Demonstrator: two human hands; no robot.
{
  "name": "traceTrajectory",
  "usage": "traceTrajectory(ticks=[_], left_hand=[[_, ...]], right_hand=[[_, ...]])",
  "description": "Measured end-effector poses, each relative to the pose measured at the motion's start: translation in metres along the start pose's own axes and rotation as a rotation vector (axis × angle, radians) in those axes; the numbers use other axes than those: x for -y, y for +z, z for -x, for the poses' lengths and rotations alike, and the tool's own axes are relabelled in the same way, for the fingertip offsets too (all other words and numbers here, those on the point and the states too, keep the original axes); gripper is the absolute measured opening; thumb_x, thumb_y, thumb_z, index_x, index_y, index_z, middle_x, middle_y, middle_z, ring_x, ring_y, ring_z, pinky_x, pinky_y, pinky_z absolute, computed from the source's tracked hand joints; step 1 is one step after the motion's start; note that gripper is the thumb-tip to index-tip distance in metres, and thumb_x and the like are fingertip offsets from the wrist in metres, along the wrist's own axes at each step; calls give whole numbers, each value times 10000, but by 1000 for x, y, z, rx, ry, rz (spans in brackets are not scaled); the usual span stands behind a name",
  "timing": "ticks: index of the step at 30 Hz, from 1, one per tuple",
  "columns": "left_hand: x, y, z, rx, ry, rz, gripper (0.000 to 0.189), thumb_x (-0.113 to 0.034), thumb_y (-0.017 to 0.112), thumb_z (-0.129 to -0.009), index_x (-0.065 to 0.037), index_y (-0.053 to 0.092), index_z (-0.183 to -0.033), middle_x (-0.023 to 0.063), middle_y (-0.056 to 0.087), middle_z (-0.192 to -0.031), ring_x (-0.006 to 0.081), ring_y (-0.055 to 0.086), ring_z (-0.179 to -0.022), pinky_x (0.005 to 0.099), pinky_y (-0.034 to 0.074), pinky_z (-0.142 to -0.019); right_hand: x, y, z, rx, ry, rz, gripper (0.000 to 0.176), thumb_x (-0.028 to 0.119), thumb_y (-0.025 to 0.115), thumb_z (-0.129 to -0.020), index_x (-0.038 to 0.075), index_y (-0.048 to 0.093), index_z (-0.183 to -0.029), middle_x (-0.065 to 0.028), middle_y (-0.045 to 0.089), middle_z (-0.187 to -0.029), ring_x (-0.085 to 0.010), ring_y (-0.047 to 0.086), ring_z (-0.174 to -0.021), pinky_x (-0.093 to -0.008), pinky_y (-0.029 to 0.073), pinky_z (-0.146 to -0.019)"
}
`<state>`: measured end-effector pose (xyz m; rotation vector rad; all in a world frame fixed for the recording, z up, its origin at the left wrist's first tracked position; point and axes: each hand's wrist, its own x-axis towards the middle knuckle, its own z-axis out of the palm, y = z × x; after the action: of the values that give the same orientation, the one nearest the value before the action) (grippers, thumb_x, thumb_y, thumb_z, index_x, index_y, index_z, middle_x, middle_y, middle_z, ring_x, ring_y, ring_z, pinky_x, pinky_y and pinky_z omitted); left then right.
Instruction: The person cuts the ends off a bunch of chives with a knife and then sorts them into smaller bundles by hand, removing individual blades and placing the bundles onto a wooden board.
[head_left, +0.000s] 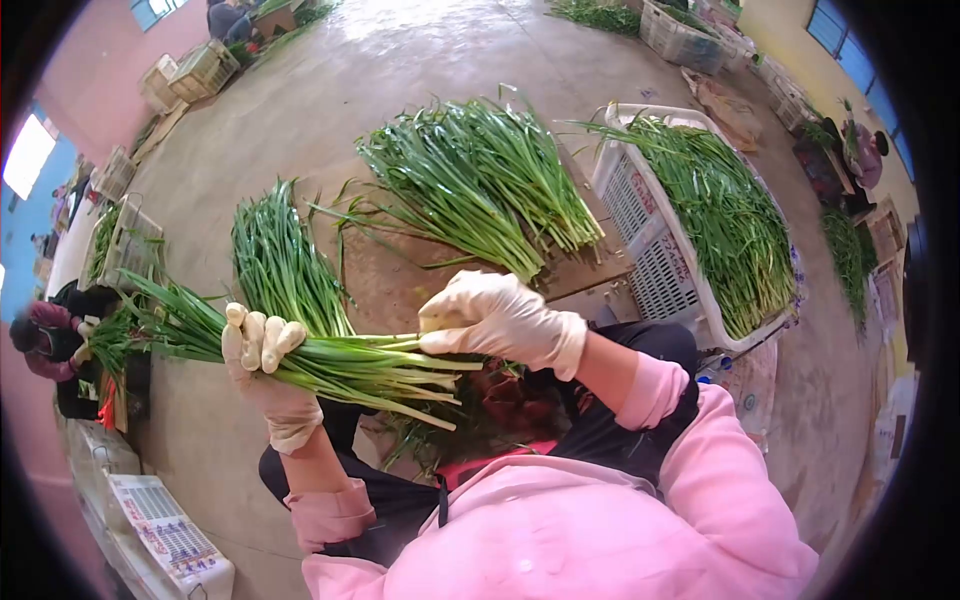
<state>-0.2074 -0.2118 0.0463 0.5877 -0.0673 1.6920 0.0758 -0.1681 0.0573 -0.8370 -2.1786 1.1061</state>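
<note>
My left hand [265,365], in a pale glove, is closed around a bunch of garlic chives [350,370]. The leaves point left and the pale stem ends fan out to the right. My right hand [500,318], gloved too, pinches the end of an upper stalk [385,341] of that bunch between thumb and fingers. Just beyond my hands, a smaller pile of chives [285,260] lies on the left. A larger pile [470,180] rests on a brown board [400,285], with its stem ends toward me.
To my right stands a white plastic crate [650,235] full of chives. Loose leaves lie on the floor between my legs. Another person [60,345] sits at far left holding greens, and one more [865,155] is at far right. More crates [205,70] line the walls.
</note>
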Motion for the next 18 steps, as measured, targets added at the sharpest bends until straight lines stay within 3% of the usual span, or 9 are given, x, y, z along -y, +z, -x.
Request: traceTrajectory(ticks=[3, 4, 6, 8, 9, 11, 14, 17, 18], left_hand=[[9, 14, -1, -31, -57, 36, 160, -117, 419, -1066, -31, 553, -1057, -29, 408, -625, 114, 425, -587, 296, 424, -707], [11, 16, 0, -44, -74, 91, 192, -132, 414, -1069, -111, 468, -886, -41, 418, -643, 95, 381, -566, 272, 390, -662], [15, 29, 5, -106, -30, -127, 166, -119, 400, -1065, -114, 465, -912, -51, 320, -649, 76, 353, -571, 232, 364, -630], [13, 12, 2, 17, -168, 30, 189, -142, 354, -1082, -100, 479, -945, -46, 309, -683, 85, 328, -577, 240, 361, -629], [21, 22, 7, -159, -102, -81, 252, -158, 338, -1093, -117, 442, -867, -42, 307, -659, 89, 324, -572, 249, 361, -617], [28, 30, 4, -247, -152, -127, 332, -167, 342, -1106, -140, 390, -779, -35, 267, -645, 101, 285, -574, 259, 360, -601], [31, 8, 2, -68, -242, -100, 316, -152, 363, -1095, -139, 410, -783, -36, 285, -646, 95, 304, -579, 261, 362, -619], [39, 38, -1, -70, -293, -31, 320, -196, 458, -1060, -138, 480, -746, -33, 513, -673, 104, 489, -643, 257, 451, -691], [41, 45, -3, -125, -292, -11, 339, -186, 458, -1058, -151, 440, -721, -47, 480, -637, 94, 463, -616, 253, 436, -676]], right_hand=[[-12, 11, 5, -122, -70, -48, 140, 173, 820, -801, 64, 762, -866, -74, 714, -828, -222, 665, -784, -343, 524, -733], [-12, 10, 7, -119, -67, -38, 124, 177, 811, -802, 71, 766, -845, -73, 717, -830, -227, 671, -780, -350, 531, -729], [-18, 15, 11, -151, -158, 75, 124, 199, 792, -797, 78, 762, -801, -68, 705, -805, -242, 670, -769, -361, 537, -720], [-17, 15, 20, -199, -192, 129, 110, 202, 776, -764, 97, 744, -754, -69, 679, -762, -261, 667, -752, -372, 535, -686], [-15, 14, 25, -208, -193, 166, 146, 236, 764, -725, 100, 714, -707, -77, 667, -750, -282, 665, -747, -397, 526, -671], [-25, 22, 27, -206, -207, 256, 183, 258, 761, -670, 100, 673, -644, -87, 653, -738, -304, 661, -739, -424, 516, -645], [-39, 30, 33, -223, -266, 208, 174, 201, 782, -612, 82, 656, -631, -90, 646, -728, -308, 654, -716, -431, 511, -625], [-23, 21, 42, -314, -51, -35, 167, 164, 801, -717, 85, 669, -651, -65, 618, -720, -253, 626, -711, -380, 491, -623], [-20, 19, 42, -340, 14, -138, 182, 171, 802, -746, 76, 673, -660, -66, 616, -725, -250, 624, -720, -377, 486, -627]])
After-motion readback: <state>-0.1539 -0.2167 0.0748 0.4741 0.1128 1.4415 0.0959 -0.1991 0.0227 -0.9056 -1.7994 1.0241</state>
